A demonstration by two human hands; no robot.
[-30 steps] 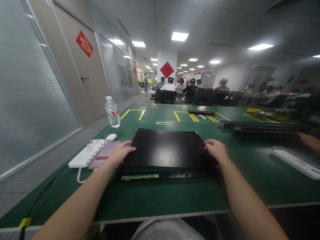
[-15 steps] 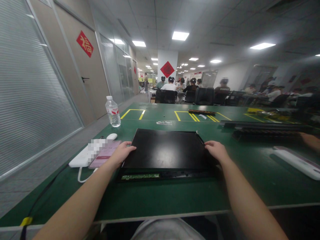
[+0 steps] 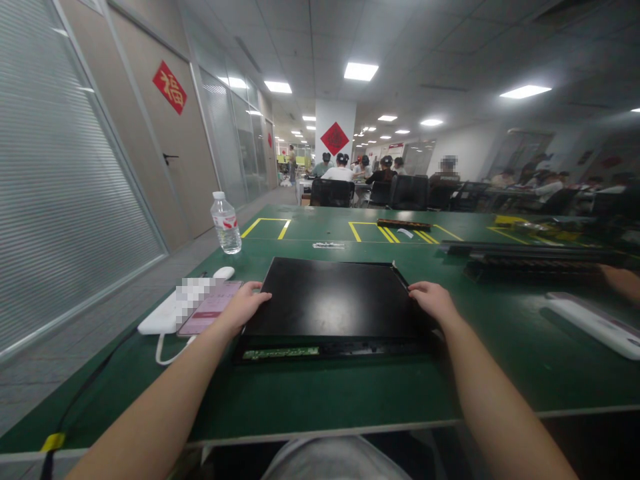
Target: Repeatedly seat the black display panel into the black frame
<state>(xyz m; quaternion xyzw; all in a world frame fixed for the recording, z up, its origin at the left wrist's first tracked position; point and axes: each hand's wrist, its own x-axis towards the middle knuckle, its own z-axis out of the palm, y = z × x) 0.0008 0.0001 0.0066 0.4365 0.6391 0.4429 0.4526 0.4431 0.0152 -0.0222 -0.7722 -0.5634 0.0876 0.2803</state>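
A glossy black display panel (image 3: 330, 300) lies before me over a dark frame or backing. Along its near side shows a strip holding a green circuit board (image 3: 281, 353). My left hand (image 3: 249, 303) grips the panel's left edge, thumb on top and the fingers mostly hidden beneath. At the opposite edge, my right hand (image 3: 433, 303) pinches the rim in the same way. The far right corner of the backing (image 3: 396, 265) sticks out past the panel. How far the panel is raised off the backing I cannot tell.
On the left of the green table (image 3: 320, 400) are a water bottle (image 3: 226, 223), a phone (image 3: 213, 310), a white device (image 3: 160, 321) with a cable and a white mouse (image 3: 223, 273). Black strips (image 3: 530, 260), another person's hand (image 3: 620, 280) and a white case (image 3: 595, 325) are at right.
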